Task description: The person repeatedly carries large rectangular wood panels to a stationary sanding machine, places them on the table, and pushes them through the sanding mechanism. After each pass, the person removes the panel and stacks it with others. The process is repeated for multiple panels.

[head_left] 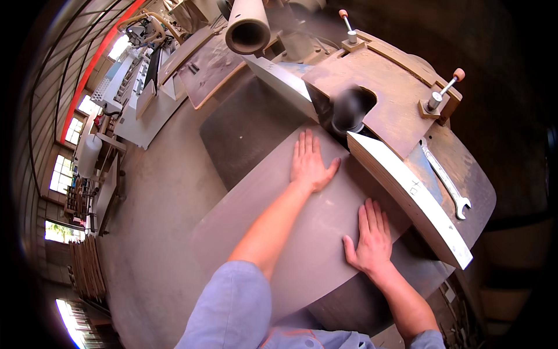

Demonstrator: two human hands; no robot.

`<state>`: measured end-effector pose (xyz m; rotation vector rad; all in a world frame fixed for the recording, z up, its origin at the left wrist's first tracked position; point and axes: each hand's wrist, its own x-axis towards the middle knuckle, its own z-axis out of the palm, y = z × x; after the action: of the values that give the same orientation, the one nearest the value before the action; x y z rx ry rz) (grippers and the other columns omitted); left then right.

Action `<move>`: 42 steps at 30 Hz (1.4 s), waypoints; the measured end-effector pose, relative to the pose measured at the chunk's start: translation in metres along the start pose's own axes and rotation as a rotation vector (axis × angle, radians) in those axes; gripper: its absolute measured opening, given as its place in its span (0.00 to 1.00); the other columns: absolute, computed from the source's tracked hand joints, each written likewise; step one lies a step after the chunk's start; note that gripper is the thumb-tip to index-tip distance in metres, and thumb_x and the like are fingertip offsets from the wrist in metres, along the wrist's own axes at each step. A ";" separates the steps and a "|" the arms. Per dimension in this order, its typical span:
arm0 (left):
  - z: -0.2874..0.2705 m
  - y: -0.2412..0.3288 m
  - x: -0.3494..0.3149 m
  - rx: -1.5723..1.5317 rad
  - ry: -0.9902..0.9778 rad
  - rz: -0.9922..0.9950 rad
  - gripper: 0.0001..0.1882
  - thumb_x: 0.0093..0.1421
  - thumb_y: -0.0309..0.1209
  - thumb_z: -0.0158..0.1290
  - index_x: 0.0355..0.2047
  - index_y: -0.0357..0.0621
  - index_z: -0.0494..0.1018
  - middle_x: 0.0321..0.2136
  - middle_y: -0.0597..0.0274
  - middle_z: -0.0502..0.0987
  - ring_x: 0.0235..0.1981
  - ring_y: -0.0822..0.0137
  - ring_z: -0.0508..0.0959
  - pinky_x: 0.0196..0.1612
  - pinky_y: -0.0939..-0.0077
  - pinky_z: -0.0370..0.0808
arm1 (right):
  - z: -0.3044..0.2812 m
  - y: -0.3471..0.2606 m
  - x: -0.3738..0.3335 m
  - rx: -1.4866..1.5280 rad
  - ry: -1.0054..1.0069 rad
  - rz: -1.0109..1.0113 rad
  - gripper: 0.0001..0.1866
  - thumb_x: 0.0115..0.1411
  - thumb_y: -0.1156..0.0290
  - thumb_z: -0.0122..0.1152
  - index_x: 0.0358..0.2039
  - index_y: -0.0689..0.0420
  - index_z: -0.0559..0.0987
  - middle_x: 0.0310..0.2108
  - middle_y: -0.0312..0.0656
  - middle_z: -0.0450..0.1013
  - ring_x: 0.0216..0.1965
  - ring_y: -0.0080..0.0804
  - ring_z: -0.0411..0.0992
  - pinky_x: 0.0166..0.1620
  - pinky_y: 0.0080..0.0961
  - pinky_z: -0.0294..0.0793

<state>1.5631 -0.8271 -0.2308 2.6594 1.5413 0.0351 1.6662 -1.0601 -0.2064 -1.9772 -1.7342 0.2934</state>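
Observation:
A large grey-brown flat panel (pixel 290 238) lies across the dark machine table (pixel 253 125). My left hand (pixel 311 166) rests flat on it near its far end, fingers stretched and thumb out to the side. Nearer to me and to the right, my right hand (pixel 372 241) also lies flat on the panel, fingers together and thumb apart. Neither hand grips anything. The panel's right edge runs along a white-faced fence board (pixel 407 195). A second white fence board (pixel 282 81) continues beyond a gap, where a dark round spindle part (pixel 351 107) shows, blurred.
An open-end wrench (pixel 447 180) lies to the right behind the fence. Two clamp levers with orange knobs (pixel 458 74) stand on the brown guard plate (pixel 372 75). A wide duct pipe (pixel 247 32) hangs at the top. Stacked boards (pixel 87 267) and other machinery (pixel 139 75) stand at the left.

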 end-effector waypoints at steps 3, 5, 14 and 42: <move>0.001 -0.009 0.008 -0.008 0.014 0.003 0.49 0.60 0.61 0.39 0.66 0.30 0.46 0.70 0.46 0.40 0.71 0.54 0.38 0.71 0.64 0.36 | 0.005 -0.004 0.010 -0.001 0.000 -0.004 0.41 0.48 0.60 0.62 0.59 0.71 0.63 0.63 0.61 0.56 0.65 0.58 0.53 0.66 0.49 0.51; 0.002 -0.016 0.014 -0.028 0.040 0.008 0.49 0.60 0.61 0.40 0.66 0.30 0.46 0.70 0.46 0.40 0.71 0.54 0.38 0.71 0.63 0.36 | 0.008 -0.007 0.018 -0.002 0.001 -0.008 0.41 0.48 0.60 0.62 0.59 0.71 0.63 0.63 0.61 0.56 0.65 0.58 0.53 0.66 0.49 0.51; 0.003 -0.053 0.047 -0.002 0.063 0.004 0.48 0.60 0.61 0.40 0.66 0.30 0.48 0.69 0.45 0.42 0.71 0.54 0.39 0.71 0.63 0.37 | 0.027 -0.022 0.058 -0.014 -0.002 -0.010 0.40 0.49 0.61 0.60 0.59 0.71 0.63 0.63 0.60 0.56 0.65 0.56 0.54 0.67 0.48 0.50; 0.004 -0.151 0.131 0.026 0.088 0.008 0.48 0.60 0.60 0.42 0.66 0.32 0.49 0.70 0.48 0.42 0.71 0.55 0.40 0.71 0.64 0.39 | 0.082 -0.057 0.158 0.003 0.032 -0.036 0.38 0.50 0.61 0.55 0.59 0.72 0.63 0.64 0.60 0.55 0.68 0.52 0.50 0.68 0.45 0.47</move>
<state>1.4973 -0.6389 -0.2467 2.7185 1.5659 0.1353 1.6053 -0.8844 -0.2235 -1.9361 -1.7463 0.2500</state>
